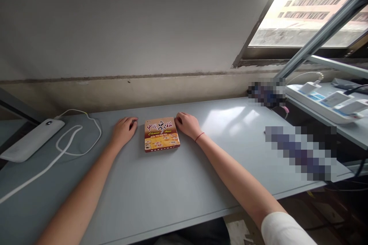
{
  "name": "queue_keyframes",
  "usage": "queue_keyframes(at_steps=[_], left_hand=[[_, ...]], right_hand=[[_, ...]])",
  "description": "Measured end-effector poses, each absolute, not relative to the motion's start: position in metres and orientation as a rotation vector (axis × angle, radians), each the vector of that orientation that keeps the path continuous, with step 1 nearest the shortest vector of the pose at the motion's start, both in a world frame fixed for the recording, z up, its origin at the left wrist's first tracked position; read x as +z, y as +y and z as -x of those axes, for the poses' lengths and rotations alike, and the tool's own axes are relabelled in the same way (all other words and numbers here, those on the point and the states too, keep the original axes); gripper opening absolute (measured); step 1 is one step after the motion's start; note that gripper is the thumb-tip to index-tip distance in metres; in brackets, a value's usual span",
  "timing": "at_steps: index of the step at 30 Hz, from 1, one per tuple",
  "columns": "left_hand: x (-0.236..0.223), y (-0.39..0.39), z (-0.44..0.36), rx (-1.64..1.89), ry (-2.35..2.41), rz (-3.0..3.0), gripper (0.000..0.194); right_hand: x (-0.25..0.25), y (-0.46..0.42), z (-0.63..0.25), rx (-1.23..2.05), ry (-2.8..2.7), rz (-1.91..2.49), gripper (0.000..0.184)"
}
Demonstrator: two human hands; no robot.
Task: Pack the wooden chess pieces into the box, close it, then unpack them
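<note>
A Chinese chess box (161, 134) lies flat on the grey desk, between my two hands. Its lid is brown and yellow, with a picture of round chess pieces. To the left of the box, a small gap away, my left hand (124, 129) rests on the desk with its fingers loosely curled and nothing visible in them. My right hand (188, 124) rests close against the box's upper right corner. Its fingers are curled in, and I cannot tell whether they touch the box. A thin red string circles the right wrist.
A white power strip (34, 139) with a looping white cable (61, 153) lies at the left of the desk (161, 195). At the right, a second power strip (319, 101) with plugged-in adapters sits on a shelf. Two blurred-out objects lie near it. A wall backs the desk.
</note>
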State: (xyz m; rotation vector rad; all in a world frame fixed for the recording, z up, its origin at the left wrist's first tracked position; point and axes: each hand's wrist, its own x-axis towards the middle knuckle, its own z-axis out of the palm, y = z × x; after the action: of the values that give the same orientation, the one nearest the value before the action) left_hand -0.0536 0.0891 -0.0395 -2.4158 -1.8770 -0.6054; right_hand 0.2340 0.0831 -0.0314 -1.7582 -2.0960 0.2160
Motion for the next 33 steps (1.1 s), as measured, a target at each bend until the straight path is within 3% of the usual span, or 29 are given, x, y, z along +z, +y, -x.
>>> queue_keyframes(at_steps=[5,11,16,19,20,24,29,31,33], left_hand=[[-0.022,0.073,0.040,-0.861,-1.795,2.578,0.031],[-0.001,0.043,0.008,-0.763,-1.778,2.787,0.038],[0.009,0.015,0.003,-0.602,-1.954,2.829,0.056],[0.015,-0.004,-0.005,-0.640,-1.945,2.716,0.092],[0.016,-0.008,-0.008,-0.709,-1.990,2.643,0.094],[0.015,-0.016,-0.011,-1.137,-2.143,2.357,0.080],[0.003,-0.023,0.024,-1.620,-2.276,2.187,0.065],[0.001,-0.028,0.038,-1.653,-2.264,2.084,0.058],[0.003,-0.033,0.046,-1.480,-2.153,1.903,0.069]], right_hand=[[-0.027,0.080,-0.231,0.308,-2.023,1.754,0.039],[-0.025,0.076,-0.227,0.488,-1.864,1.584,0.052],[-0.011,0.066,-0.217,0.666,-1.690,1.209,0.043],[0.006,0.055,-0.208,0.701,-1.728,1.070,0.043],[0.011,0.052,-0.206,0.706,-1.763,1.042,0.043],[0.017,0.046,-0.210,0.690,-1.804,1.028,0.040],[-0.004,0.051,-0.231,0.672,-1.646,1.462,0.030],[-0.010,0.052,-0.236,0.745,-1.677,1.612,0.028],[-0.011,0.052,-0.238,0.815,-1.727,1.693,0.029]])
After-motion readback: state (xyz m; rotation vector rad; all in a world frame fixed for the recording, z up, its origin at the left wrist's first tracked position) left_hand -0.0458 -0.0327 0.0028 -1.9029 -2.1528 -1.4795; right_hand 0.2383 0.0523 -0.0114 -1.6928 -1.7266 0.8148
